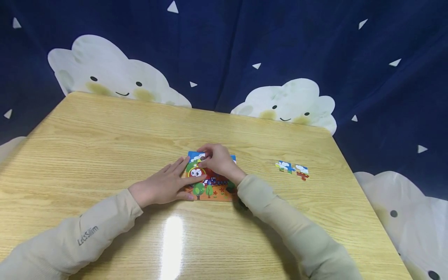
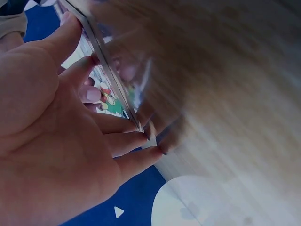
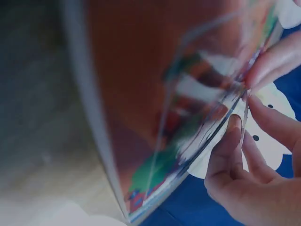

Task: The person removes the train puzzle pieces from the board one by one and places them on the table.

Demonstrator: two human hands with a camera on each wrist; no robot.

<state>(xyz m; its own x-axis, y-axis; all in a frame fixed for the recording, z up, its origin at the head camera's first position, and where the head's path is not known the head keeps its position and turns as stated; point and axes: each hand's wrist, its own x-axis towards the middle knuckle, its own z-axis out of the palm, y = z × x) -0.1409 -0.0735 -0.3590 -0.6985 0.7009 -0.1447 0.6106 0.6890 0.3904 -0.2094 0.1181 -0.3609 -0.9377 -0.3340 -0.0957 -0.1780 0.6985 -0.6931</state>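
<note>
Rectangular, brightly printed jigsaw puzzle (image 1: 217, 189) was set on the pale wood-grain table (image 1: 105, 155), beyond a beige left sleeve (image 1: 105, 217) lettered with what looked like "LetsSilim". Its left side was steadied by the left hand (image 1: 164, 186), fingers spread straight. A thin piece (image 3: 245, 117) was pinched by the right hand (image 1: 220, 159), apparently being fitted; careful alignment seemed called for next. Loose blue-and-white pieces (image 1: 302, 170) were left farther right.

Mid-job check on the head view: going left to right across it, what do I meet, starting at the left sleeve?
Left sleeve → left hand → right hand → loose puzzle pieces → smiling cloud print beyond the table's right edge.
</note>
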